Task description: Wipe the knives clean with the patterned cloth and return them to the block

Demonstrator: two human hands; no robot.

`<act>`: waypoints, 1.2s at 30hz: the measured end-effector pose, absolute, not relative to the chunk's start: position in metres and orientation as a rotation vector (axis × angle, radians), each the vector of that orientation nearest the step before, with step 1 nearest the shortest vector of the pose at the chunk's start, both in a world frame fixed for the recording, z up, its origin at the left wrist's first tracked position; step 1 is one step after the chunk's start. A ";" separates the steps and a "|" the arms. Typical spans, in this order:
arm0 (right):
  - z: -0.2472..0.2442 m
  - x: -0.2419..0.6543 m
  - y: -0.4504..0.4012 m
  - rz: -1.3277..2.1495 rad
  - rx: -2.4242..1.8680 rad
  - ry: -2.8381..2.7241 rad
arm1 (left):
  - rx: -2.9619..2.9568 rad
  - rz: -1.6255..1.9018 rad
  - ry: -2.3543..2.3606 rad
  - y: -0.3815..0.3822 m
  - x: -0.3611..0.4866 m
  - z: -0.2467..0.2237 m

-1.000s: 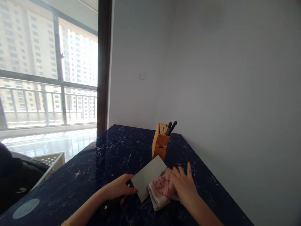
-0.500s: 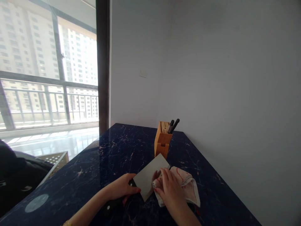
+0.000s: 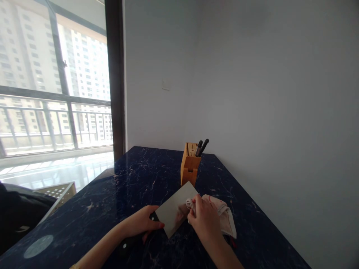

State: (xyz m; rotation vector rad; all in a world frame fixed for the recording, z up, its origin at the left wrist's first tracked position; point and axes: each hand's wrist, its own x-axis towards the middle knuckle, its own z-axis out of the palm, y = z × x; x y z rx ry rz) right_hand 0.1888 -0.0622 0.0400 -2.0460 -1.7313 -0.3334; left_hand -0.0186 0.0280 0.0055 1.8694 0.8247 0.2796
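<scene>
A cleaver [image 3: 176, 210] with a broad shiny blade and a black riveted handle is held above the table, its blade pointing up to the right. My left hand [image 3: 142, 223] is closed around the handle near the blade. A pale cloth [image 3: 223, 216] with reddish marks is bunched in my right hand [image 3: 204, 218], whose fingers pinch a rolled part of it at the blade's right edge. Part of the cloth hangs behind that hand. Just beyond the blade stands a wooden knife block [image 3: 190, 164] with black-handled tools [image 3: 202, 148] in its slots.
The dark blue marbled table [image 3: 151, 168] reaches to the grey wall [image 3: 252, 93]. A round pale patch [image 3: 38, 246] shows on its left part. Left of the table are a perforated crate [image 3: 60, 194] and a black item [image 3: 19, 209]. Something red [image 3: 233, 243] peeks out under the cloth.
My right fingers, formerly laid flatter over the cloth against the blade, are now curled around a rolled edge of it. The whole view has shifted slightly; my left hand keeps its grip.
</scene>
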 end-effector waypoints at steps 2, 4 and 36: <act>0.039 0.181 -0.060 -0.309 -1.999 -1.726 | 1.871 0.284 0.833 0.028 -0.018 0.004; 0.032 0.172 -0.060 -0.251 -1.946 -1.766 | 1.871 0.284 0.829 0.029 -0.018 0.003; 0.011 0.185 -0.056 0.003 -1.676 -2.185 | 1.854 0.228 0.779 0.027 -0.018 0.006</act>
